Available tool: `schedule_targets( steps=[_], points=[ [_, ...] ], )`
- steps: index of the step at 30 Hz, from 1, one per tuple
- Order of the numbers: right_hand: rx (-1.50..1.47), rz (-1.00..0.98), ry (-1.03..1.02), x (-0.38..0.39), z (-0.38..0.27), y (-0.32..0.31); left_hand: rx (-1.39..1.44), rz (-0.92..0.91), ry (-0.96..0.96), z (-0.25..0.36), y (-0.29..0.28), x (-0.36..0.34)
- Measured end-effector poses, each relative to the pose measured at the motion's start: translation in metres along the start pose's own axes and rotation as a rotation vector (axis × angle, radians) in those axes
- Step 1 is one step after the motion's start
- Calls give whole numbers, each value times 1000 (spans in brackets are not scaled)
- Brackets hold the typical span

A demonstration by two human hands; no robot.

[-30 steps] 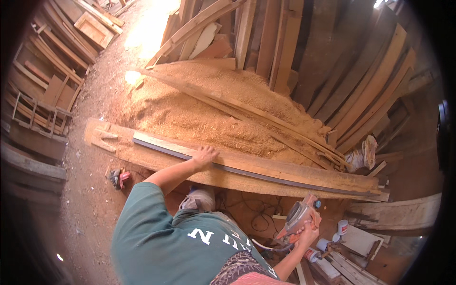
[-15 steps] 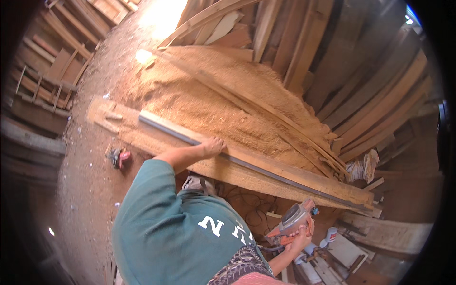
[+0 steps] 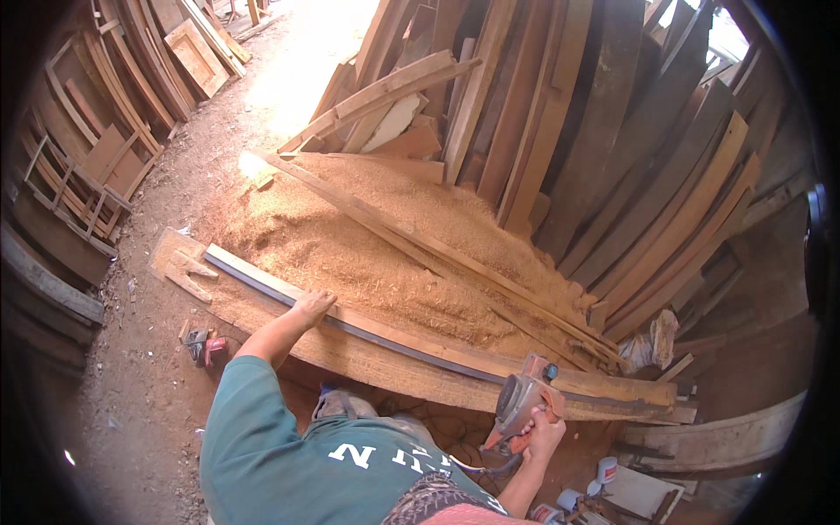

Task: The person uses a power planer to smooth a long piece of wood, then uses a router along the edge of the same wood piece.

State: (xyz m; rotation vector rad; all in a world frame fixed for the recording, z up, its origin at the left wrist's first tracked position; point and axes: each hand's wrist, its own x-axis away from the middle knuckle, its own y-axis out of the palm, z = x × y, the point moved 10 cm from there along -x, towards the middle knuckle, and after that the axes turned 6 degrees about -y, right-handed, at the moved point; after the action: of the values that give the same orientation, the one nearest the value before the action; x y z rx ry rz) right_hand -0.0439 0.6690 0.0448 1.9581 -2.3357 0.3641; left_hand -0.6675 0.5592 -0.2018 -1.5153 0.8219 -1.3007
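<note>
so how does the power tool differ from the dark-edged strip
The power tool is short and bulky, the strip long and slim. The tool is grey and orange, the strip pale with a dark side. The right hand grips the tool, while the strip lies on a board under the left hand. Both have a hand on them.

The planer (image 3: 523, 398) is grey and orange, the sawdust (image 3: 350, 232) golden.
</note>
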Motion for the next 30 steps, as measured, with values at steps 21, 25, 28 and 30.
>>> schedule_targets(
  steps=[21, 25, 28, 30],
  points=[
    [573, -1266, -473, 185, 10, 313, 981, -438, -938, 188, 235, 404],
    [748, -1561, -448, 301, 41, 405, 1025, -454, -991, 179, 289, 451],
    [911, -1677, -506, 366, 69, 426, 1237, -587, -1250, 157, 293, 473],
    [953, -1743, -517, 411, 113, 448, 1318, -599, -1324, 149, 313, 493]
  ],
)
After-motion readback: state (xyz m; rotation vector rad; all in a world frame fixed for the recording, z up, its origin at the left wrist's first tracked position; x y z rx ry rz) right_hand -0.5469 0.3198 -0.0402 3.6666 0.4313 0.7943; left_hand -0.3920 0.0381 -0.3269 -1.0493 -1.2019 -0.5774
